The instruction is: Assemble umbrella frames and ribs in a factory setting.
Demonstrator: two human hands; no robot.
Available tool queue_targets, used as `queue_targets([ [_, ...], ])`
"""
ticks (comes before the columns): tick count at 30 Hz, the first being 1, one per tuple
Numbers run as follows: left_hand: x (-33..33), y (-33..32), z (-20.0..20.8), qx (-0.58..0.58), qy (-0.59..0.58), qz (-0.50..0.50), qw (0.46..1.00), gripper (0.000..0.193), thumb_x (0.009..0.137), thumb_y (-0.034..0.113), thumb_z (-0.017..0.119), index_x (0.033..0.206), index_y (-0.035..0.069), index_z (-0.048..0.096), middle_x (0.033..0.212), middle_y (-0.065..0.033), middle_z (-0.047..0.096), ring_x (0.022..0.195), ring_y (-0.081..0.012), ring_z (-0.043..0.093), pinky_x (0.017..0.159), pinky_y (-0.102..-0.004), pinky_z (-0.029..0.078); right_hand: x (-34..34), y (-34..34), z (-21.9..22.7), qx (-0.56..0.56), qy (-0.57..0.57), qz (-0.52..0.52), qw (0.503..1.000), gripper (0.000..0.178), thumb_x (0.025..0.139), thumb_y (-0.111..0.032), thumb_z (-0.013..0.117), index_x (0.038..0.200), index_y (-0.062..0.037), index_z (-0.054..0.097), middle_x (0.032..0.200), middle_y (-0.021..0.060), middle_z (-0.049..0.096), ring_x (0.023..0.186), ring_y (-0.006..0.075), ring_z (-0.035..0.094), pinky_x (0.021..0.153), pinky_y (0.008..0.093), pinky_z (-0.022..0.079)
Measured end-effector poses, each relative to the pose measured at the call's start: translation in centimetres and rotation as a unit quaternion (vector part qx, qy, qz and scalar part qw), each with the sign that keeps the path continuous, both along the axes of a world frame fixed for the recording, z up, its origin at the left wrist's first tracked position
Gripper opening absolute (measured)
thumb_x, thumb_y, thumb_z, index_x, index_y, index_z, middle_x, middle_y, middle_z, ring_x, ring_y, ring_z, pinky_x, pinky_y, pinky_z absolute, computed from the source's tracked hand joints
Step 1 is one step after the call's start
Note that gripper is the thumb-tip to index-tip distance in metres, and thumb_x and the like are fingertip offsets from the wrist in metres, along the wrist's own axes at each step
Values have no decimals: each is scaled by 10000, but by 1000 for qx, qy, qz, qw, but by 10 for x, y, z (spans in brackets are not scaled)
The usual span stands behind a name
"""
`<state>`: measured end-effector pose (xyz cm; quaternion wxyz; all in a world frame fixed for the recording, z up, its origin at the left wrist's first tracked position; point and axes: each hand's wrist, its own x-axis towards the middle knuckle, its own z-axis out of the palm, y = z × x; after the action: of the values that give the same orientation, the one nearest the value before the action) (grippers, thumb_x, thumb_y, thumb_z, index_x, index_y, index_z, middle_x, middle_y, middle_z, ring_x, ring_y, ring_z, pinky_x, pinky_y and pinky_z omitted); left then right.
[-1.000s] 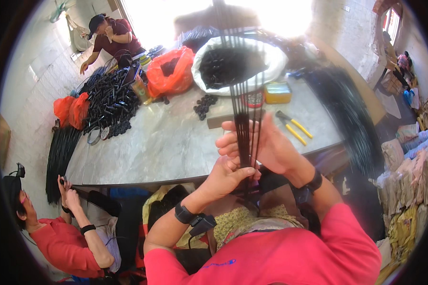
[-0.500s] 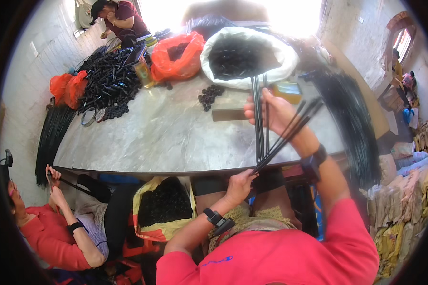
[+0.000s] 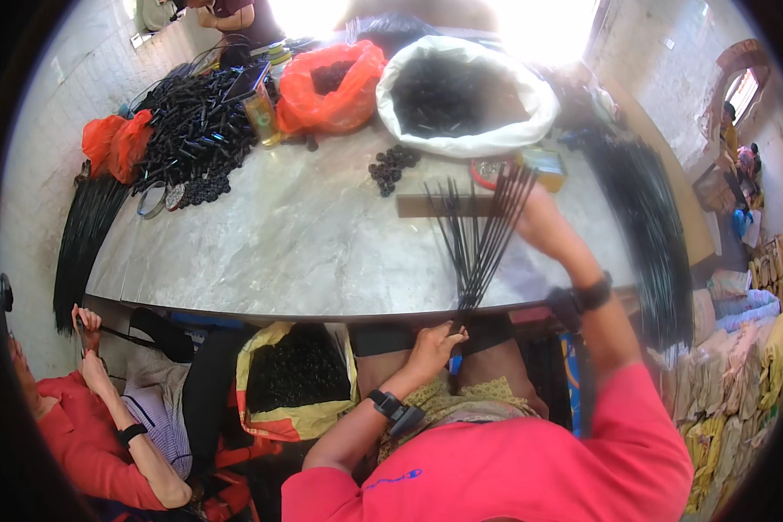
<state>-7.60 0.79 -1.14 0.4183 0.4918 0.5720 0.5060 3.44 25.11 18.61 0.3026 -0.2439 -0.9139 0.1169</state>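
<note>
My left hand (image 3: 435, 350) is closed round the lower ends of a bundle of thin black rods (image 3: 472, 270) at the table's front edge. The rods stand up from the fist and fan out at their tops. Beyond them my right hand (image 3: 539, 217) is over the table, its fingers blurred and partly hidden by the rods. It is near a red-rimmed round dish (image 3: 487, 170) of small pale pieces and a yellow box (image 3: 544, 170). A brown bar (image 3: 419, 206) lies behind the rods.
A white sack (image 3: 539, 122) of small black parts and a red bag (image 3: 357, 104) stand at the back. Black tubular pieces (image 3: 191, 122) are heaped left. Long rods (image 3: 639, 200) hang over the right edge. A co-worker (image 3: 104, 435) sits at left beside an open sack (image 3: 296, 374).
My right hand has let go of the upright rods and moved right and down toward the dish. The rods in my left hand have swung from leaning right to a more upright fan.
</note>
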Motion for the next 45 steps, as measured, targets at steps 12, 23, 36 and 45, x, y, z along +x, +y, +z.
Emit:
queue_targets([
  [12, -12, 2, 6, -27, 39, -21, 999, 174, 943, 78, 598, 1037, -46, 674, 970, -121, 738, 939, -185, 701, 838, -313, 528, 19, -90, -38, -331, 24, 224, 916, 370, 776, -271, 846, 1059, -70, 715, 901, 57, 672, 777, 172, 651, 730, 303, 522],
  [23, -16, 15, -54, 31, 99, 58, 993, 167, 915, 150, 628, 978, 20, 711, 957, -251, 682, 917, -409, 665, 754, -436, 528, 6, -105, -63, -234, 5, 315, 920, 283, 895, -338, 694, 947, -60, 697, 888, 141, 638, 793, 354, 640, 690, 404, 507],
  [36, -36, -17, 207, 71, 118, 68, 988, 188, 898, 58, 694, 1073, -11, 704, 945, -58, 733, 874, -153, 686, 807, -310, 547, 11, -105, -60, -242, 14, 291, 925, 215, 880, -244, 736, 970, -56, 683, 896, 117, 645, 828, 308, 646, 737, 391, 502],
  [45, -28, 18, 251, 142, 15, -67, 987, 259, 917, 27, 660, 1167, -38, 669, 1039, -102, 732, 968, -148, 672, 888, -297, 525, 11, -105, -66, -223, 28, 288, 931, 239, 868, -292, 744, 907, -82, 637, 821, 99, 632, 796, 305, 636, 714, 403, 495],
])
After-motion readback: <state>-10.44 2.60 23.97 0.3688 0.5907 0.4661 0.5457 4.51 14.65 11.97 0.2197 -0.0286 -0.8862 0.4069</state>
